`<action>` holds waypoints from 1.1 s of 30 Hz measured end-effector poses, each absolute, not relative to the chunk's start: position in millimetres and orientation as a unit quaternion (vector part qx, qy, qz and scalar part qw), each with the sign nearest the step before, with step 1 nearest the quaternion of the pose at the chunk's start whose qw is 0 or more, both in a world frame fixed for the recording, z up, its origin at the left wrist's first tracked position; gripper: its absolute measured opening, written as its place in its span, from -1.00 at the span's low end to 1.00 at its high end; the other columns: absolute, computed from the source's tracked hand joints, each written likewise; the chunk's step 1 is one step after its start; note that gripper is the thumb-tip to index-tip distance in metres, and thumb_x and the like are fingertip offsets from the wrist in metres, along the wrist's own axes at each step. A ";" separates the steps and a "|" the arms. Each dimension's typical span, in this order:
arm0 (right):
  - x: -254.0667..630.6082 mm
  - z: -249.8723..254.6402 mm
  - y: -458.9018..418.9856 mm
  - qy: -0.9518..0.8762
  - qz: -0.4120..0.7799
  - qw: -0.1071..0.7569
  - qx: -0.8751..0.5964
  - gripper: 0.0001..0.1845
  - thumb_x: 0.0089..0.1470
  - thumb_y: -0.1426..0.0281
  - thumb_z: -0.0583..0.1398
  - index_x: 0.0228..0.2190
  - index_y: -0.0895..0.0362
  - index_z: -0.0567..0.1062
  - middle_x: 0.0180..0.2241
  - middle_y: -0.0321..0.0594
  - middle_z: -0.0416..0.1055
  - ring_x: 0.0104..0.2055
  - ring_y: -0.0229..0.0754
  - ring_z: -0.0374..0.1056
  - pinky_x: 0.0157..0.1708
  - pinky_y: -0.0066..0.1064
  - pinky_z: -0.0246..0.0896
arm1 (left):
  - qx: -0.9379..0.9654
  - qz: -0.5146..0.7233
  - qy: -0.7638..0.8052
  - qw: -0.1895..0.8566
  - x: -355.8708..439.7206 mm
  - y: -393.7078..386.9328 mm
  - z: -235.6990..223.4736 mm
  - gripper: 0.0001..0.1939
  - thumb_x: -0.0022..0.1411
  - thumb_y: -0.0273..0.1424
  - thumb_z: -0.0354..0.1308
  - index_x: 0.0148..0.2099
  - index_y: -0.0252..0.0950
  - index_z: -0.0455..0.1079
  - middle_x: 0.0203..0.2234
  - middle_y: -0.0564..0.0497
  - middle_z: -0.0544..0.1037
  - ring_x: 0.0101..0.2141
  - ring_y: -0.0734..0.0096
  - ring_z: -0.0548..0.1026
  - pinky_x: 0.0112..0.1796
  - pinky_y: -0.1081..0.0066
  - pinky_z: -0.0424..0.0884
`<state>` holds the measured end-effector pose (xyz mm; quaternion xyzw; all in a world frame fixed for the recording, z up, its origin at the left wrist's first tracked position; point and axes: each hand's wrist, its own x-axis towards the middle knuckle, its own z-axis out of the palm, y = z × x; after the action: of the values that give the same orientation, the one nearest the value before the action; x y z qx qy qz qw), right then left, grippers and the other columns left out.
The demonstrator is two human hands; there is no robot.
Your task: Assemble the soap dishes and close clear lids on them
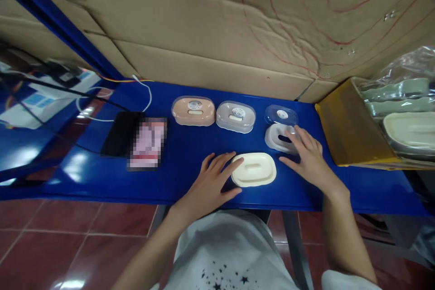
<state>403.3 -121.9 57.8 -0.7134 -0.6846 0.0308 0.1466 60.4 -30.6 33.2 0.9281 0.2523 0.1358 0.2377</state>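
A cream oval plastic piece (253, 170) with a raised bar in its middle lies on the blue table near the front edge. My left hand (214, 181) is at its left end, fingers spread, fingertips over or against its rim. My right hand (307, 158) reaches to a grey-white oval piece with a dark slot (277, 138), fingers apart; its fingertips overlap the right side, and I cannot tell how firmly they touch. Just behind that piece is a clear oval cover (272, 112) with a round white label.
Behind stand a peach oval box (183, 113) and a grey one (224, 120), both under clear covers. A cardboard box (353, 131) of wrapped pieces is at right. At left lie a black object (120, 136), a pixelated pink item (147, 145) and a white cable (149, 95).
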 end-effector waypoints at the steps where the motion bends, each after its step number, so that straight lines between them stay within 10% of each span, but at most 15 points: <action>1: 417.4 53.1 -118.3 -0.678 0.038 0.138 -0.721 -0.19 0.33 0.05 0.27 0.47 -0.06 0.19 0.56 0.10 -0.04 0.57 0.44 -0.08 0.38 0.47 0.00 | 0.927 0.137 0.253 0.239 62.3 -31.2 33.4 -0.24 0.45 -0.22 0.32 0.53 -0.09 0.07 0.47 -0.20 0.27 0.43 -0.04 0.26 0.43 -0.21 0.05; 10: 399.8 56.1 -120.7 -0.674 0.137 0.268 -0.675 -0.25 0.18 0.06 0.42 0.30 -0.12 0.35 0.40 0.00 0.25 0.47 0.21 0.19 0.42 0.24 0.14 | 0.906 0.155 0.271 0.285 71.9 -24.5 34.6 -0.11 0.44 -0.30 0.32 0.59 -0.04 -0.12 0.42 -0.17 0.34 0.39 -0.05 0.33 0.43 -0.23 0.06; 18: 332.6 51.1 -132.5 -0.717 0.171 0.232 -0.634 -0.13 0.26 0.10 0.37 0.45 -0.22 0.15 0.48 0.00 0.12 0.51 0.29 0.11 0.38 0.36 0.17 | 0.852 0.211 0.292 0.379 66.5 -21.5 22.2 0.09 0.38 -0.23 0.39 0.62 0.09 -0.33 0.52 -0.20 0.10 0.49 -0.11 0.15 0.39 -0.16 0.29; 33: 328.8 57.8 -125.3 -0.781 0.135 0.137 -0.595 -0.08 0.37 0.19 0.27 0.53 -0.27 -0.07 0.56 -0.07 0.00 0.55 0.31 0.03 0.37 0.39 0.19 | 0.882 0.208 0.254 0.338 66.1 -21.3 16.8 -0.15 0.38 -0.29 0.38 0.56 0.05 0.07 0.50 -0.15 0.19 0.45 -0.11 0.22 0.37 -0.18 0.31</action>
<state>328.8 -125.3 57.8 -0.5949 -0.7805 0.1347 0.1368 66.1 -21.3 16.8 0.8819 0.2542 0.2080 0.3383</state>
